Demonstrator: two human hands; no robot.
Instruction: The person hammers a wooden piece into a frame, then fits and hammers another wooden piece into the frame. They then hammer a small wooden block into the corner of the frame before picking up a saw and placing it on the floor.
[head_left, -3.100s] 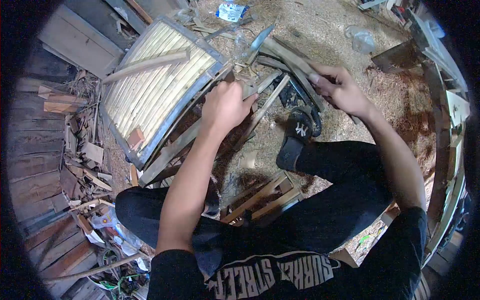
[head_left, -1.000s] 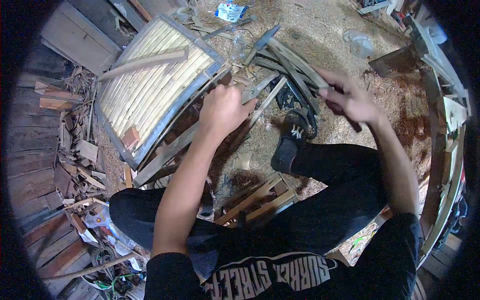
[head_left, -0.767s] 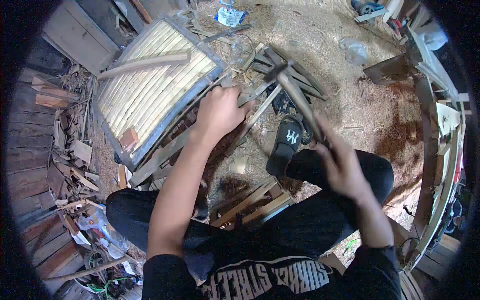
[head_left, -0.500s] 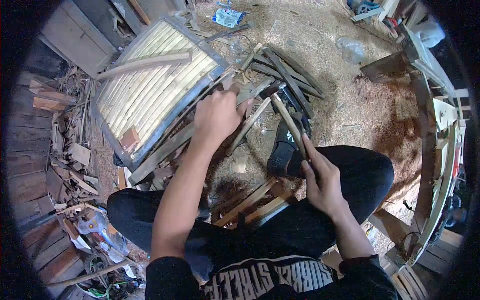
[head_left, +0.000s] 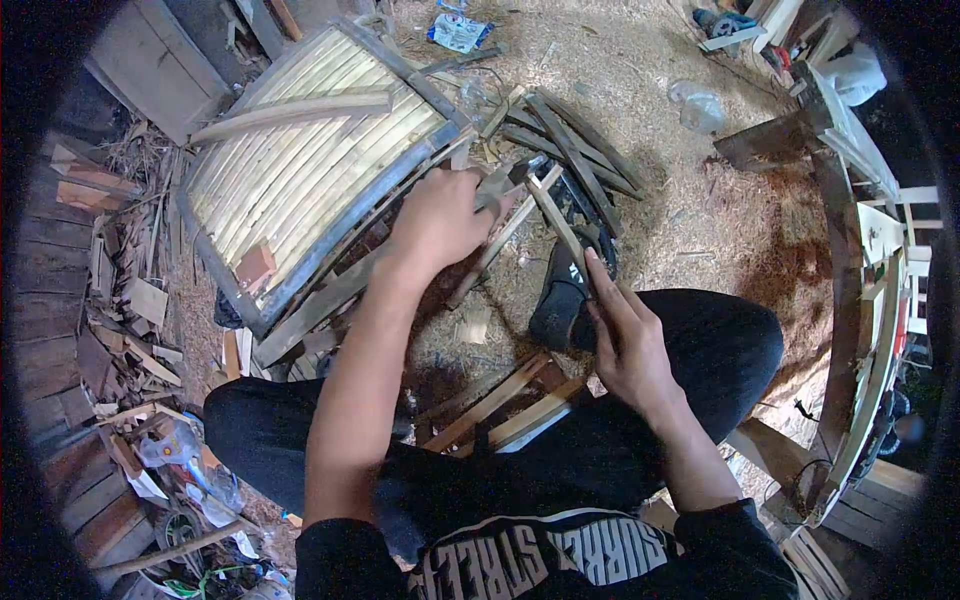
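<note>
My right hand [head_left: 632, 345] is closed round the light wooden handle of a hammer [head_left: 563, 222]. Its dark head points up and away, close to my left fingers. My left hand [head_left: 440, 220] is curled over a grey wooden strip [head_left: 335, 300], which runs from lower left up beneath the hand; the palm side is hidden. Beside the strip lies a slatted wooden panel [head_left: 320, 150] with a grey frame. A loose curved wooden piece [head_left: 290, 115] and a small reddish block [head_left: 256, 268] rest on the panel.
Dark wooden strips [head_left: 575, 150] lie in a pile beyond my shoe [head_left: 560, 300]. Cut pieces [head_left: 500, 405] sit between my legs. Scrap wood [head_left: 130, 300] lines the left side. Sawdust covers the floor [head_left: 690, 230], and a wooden frame [head_left: 850, 300] stands at right.
The hammer and my right hand have shifted slightly left and up, bringing the hammer head nearer my left hand. My left hand stays on the strip, almost in place.
</note>
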